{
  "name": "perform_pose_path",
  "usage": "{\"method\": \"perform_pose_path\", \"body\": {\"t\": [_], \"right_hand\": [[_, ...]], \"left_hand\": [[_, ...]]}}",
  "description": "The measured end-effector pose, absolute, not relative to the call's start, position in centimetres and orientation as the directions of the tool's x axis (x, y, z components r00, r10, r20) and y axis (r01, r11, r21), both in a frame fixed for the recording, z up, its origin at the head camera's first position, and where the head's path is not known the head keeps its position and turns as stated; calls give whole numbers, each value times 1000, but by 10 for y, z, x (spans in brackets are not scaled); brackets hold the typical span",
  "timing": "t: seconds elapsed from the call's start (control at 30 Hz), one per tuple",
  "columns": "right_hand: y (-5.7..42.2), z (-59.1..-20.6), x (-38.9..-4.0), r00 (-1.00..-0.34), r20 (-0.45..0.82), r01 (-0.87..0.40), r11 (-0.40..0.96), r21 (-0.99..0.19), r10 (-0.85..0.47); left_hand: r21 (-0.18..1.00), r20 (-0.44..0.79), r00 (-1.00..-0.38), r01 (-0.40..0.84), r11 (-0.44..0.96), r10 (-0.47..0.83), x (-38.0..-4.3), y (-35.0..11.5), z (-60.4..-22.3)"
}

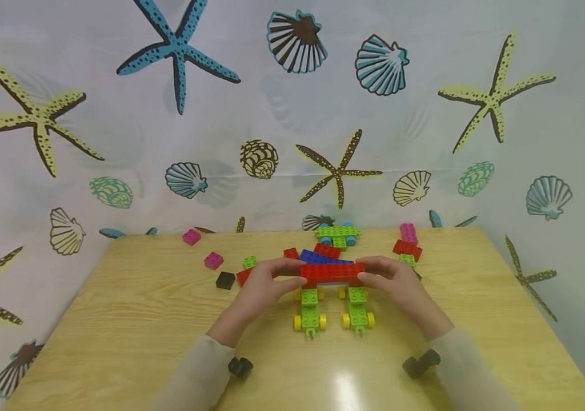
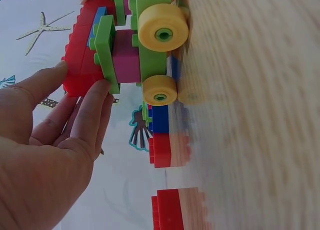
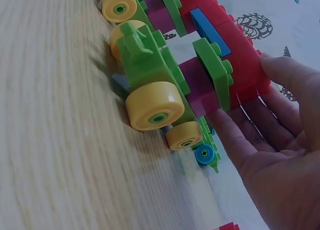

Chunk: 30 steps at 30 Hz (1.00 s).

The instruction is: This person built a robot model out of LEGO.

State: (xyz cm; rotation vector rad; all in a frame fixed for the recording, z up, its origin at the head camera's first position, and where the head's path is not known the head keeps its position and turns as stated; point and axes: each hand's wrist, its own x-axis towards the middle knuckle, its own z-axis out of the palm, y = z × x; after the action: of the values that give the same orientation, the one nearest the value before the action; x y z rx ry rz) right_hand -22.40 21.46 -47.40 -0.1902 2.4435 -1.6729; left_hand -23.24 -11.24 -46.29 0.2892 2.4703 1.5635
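A long red toy-brick bar point(image 1: 332, 274) lies across two green wheeled bases point(image 1: 310, 314) with yellow wheels. My left hand point(image 1: 267, 283) pinches the bar's left end between thumb and fingers. At the other end, my right hand point(image 1: 394, 283) grips it the same way. From the right wrist view, a blue brick point(image 3: 207, 29) shows under the middle of the red bar. Green bricks point(image 3: 212, 69) stand below the bar, over pink bricks point(image 3: 197, 84) on the bases. The fingers of both hands reach behind and beneath the red ends.
Behind the hands lie blue bricks point(image 1: 318, 257) and a green wheeled base point(image 1: 339, 232) with blue wheels. Pink bricks point(image 1: 213, 260) and a black brick point(image 1: 225, 280) are scattered left on the wooden table point(image 1: 143, 319). More red bricks point(image 1: 408, 249) sit at right. A patterned curtain point(image 1: 231, 125) hangs behind.
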Motion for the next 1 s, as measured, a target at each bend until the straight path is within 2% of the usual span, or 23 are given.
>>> {"method": "perform_pose_path", "body": {"t": [0.37, 1.0], "right_hand": [[214, -471, -224, -977, -54, -24, 356, -934, -208], [212, -469, -223, -976, -54, -24, 356, -934, -209]], "left_hand": [[921, -46, -956, 71, 383, 288, -233, -112, -463], [903, -58, -966, 57, 426, 251, -231, -108, -465]]}}
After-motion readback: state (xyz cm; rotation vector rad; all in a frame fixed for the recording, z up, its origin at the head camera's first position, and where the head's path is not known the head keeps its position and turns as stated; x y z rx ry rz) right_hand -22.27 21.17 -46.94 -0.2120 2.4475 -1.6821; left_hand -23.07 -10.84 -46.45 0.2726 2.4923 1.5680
